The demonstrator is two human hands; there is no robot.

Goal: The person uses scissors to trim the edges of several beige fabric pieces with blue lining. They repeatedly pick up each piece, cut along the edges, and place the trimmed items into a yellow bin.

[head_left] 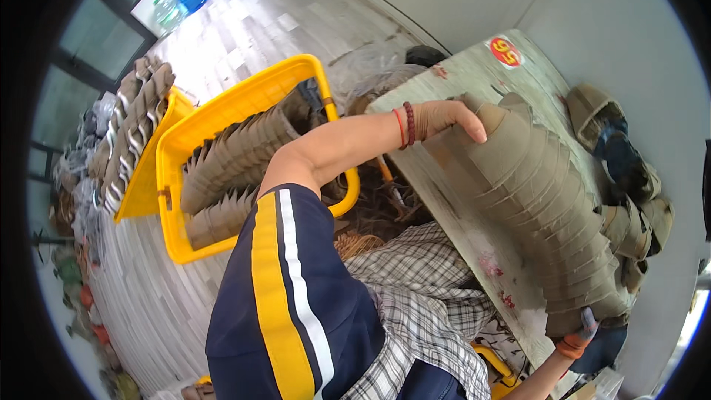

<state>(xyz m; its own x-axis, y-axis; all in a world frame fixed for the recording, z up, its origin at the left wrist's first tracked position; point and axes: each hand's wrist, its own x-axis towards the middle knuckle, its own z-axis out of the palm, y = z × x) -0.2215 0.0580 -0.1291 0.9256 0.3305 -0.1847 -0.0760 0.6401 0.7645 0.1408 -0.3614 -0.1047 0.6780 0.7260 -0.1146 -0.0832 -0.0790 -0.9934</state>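
Table: pale worn board, carrying the long nested stack of tan cardboard pieces, laid on its side. Yellow crate, left of the stack, well apart: packed with like stacks. Left hand: gloved, pressed on the stack's far end, likely steadying it. Right hand: gloved, at the near end; grip hidden, cannot tell. Round red sticker: table corner beyond the stack.

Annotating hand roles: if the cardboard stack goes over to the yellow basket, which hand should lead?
Left, probably. The left hand grips the cardboard stack at the end nearest the yellow basket. The right hand is at the opposite end, farthest from the basket and mostly hidden.
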